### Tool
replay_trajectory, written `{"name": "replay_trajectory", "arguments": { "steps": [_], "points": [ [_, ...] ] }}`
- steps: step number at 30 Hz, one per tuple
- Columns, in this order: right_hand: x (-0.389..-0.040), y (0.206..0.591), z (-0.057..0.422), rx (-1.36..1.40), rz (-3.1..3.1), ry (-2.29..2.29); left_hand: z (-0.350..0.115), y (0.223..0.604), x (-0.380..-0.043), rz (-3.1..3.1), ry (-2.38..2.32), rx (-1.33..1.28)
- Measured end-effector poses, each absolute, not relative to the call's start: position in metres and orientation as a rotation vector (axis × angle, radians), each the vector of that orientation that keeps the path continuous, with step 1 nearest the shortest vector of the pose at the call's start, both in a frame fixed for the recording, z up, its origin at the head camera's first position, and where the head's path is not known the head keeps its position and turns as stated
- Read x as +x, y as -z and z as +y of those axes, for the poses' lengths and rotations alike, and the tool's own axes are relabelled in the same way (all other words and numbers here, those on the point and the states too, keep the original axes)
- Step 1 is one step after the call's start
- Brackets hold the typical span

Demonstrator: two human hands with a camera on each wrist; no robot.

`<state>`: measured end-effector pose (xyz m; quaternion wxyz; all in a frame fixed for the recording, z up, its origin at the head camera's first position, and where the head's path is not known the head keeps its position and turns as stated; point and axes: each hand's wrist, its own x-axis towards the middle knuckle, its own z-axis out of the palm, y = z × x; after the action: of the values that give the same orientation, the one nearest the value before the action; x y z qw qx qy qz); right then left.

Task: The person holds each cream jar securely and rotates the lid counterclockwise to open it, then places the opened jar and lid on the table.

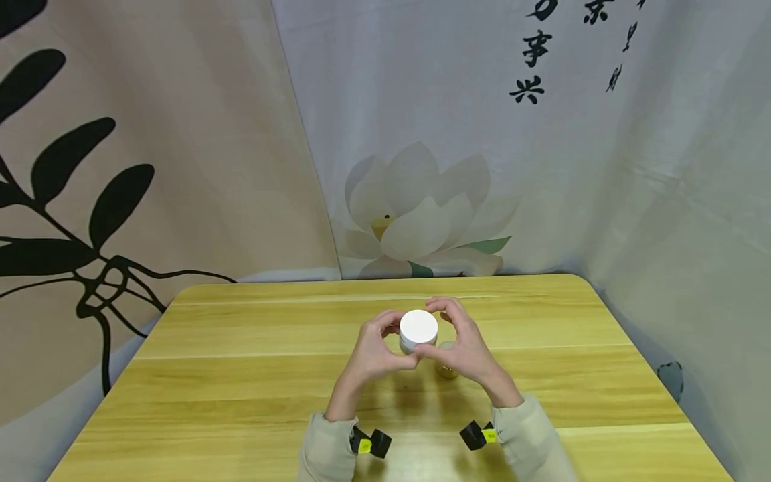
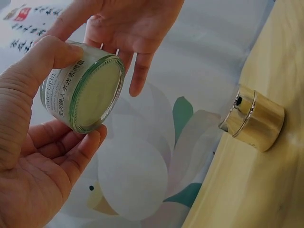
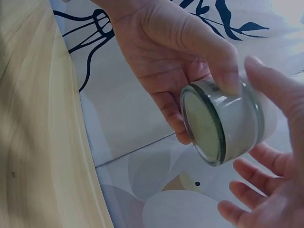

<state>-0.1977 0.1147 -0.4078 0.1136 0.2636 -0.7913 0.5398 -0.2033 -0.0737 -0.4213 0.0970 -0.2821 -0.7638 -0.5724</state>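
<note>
A squat glass cream jar with a printed label and a white lid is held above the table, its greenish glass base showing in both wrist views. My left hand grips its body, thumb on one side and fingers on the other. Around the lid stands my right hand, its thumb overlapping the lid's front edge in the head view. The right fingers are spread and loosely bent beside the jar. Behind the right hand, a small gold-coloured container sits on the table, partly hidden in the head view.
The wooden table has light yellow planks and rounded far corners. Fabric hangings with printed leaves, a lotus and black characters enclose its back and sides. A black wrist camera is strapped at the left sleeve, another at the right.
</note>
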Motion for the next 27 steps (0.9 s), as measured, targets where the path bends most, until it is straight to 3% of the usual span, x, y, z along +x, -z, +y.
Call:
{"name": "replay_trajectory", "arguments": {
  "steps": [12,17,21,27],
  "points": [
    [-0.201,0.411,0.118,1.018,-2.252,-1.585,-0.072,0.417,-0.201,-2.26,1.659,-0.863],
    [-0.193,0.401,0.113,0.861,-2.297,-1.588,-0.072,0.394,-0.188,-2.259,1.671,-0.856],
    [-0.194,0.4,0.111,0.774,-2.314,-1.576,-0.072,0.407,-0.195,-2.28,1.688,-0.83],
    [-0.2,0.409,0.115,0.901,-2.247,-1.599,-0.074,0.421,-0.204,-2.261,1.696,-0.84]
  ]
}}
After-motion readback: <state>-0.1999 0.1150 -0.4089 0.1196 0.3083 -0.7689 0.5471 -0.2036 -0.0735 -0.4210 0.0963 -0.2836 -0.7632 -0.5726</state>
